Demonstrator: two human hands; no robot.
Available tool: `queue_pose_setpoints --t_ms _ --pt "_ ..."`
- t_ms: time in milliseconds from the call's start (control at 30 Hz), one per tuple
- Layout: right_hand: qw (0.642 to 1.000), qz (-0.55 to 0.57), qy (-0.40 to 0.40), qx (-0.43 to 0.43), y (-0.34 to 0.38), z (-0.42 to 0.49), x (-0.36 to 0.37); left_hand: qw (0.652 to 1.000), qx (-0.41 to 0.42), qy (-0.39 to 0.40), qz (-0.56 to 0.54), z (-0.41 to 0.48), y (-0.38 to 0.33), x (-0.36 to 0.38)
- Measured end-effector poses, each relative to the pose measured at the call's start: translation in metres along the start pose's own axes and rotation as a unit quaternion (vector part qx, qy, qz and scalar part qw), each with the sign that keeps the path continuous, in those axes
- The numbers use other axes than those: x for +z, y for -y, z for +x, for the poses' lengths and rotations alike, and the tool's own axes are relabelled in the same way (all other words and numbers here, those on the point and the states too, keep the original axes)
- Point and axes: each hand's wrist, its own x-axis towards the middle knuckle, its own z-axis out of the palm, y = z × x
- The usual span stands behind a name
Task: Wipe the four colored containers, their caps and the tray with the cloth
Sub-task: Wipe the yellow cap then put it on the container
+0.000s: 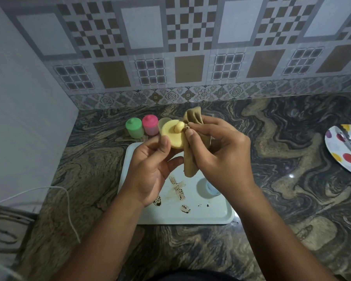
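My left hand [150, 171] holds a round yellow cap [173, 135] by its edge, knob facing me, above the white tray [217, 216]. My right hand [215, 151] grips a tan cloth [190, 159] and presses it against the cap beside the knob. Behind the cap stand a green container [134, 128] and a pink container [150, 125], both capped, and the open yellow container [163, 123], mostly hidden. A blue container [208, 188] sits on the tray, partly under my right wrist. Brown smears mark the tray.
The tray lies on a dark marbled counter. A spotted plate [341, 149] with a utensil on it sits at the right edge. A white cable [69, 211] runs along the left. A tiled wall stands close behind the containers, and a plain wall on the left.
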Motion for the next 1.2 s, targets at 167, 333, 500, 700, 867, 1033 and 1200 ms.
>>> queue_pose_setpoints --t_ms 167,333,500,700,867,1033,1200 --pt "0.999 -0.020 0.002 0.028 0.000 0.006 -0.002 0.999 -0.016 -0.048 0.008 -0.001 -0.002 0.005" --pt "0.999 -0.039 0.005 0.014 0.001 0.005 0.001 0.997 -0.021 -0.070 0.000 -0.001 0.001 0.005" --pt "0.999 -0.039 0.020 -0.014 0.005 -0.002 0.005 0.998 -0.015 -0.069 -0.002 -0.001 -0.001 0.006" --pt "0.998 0.001 0.035 0.052 0.002 0.000 -0.001 0.996 -0.028 -0.085 -0.017 -0.002 -0.004 0.004" --pt "0.999 0.016 0.019 0.043 0.002 -0.004 0.003 0.999 0.029 -0.007 -0.015 -0.002 -0.001 0.000" --pt "0.999 0.006 0.022 0.032 0.003 0.001 -0.002 0.999 0.016 -0.039 0.033 -0.006 -0.006 0.003" --pt "0.999 0.014 0.021 0.026 0.002 -0.004 -0.001 0.999 0.002 -0.050 0.017 -0.004 -0.004 0.005"
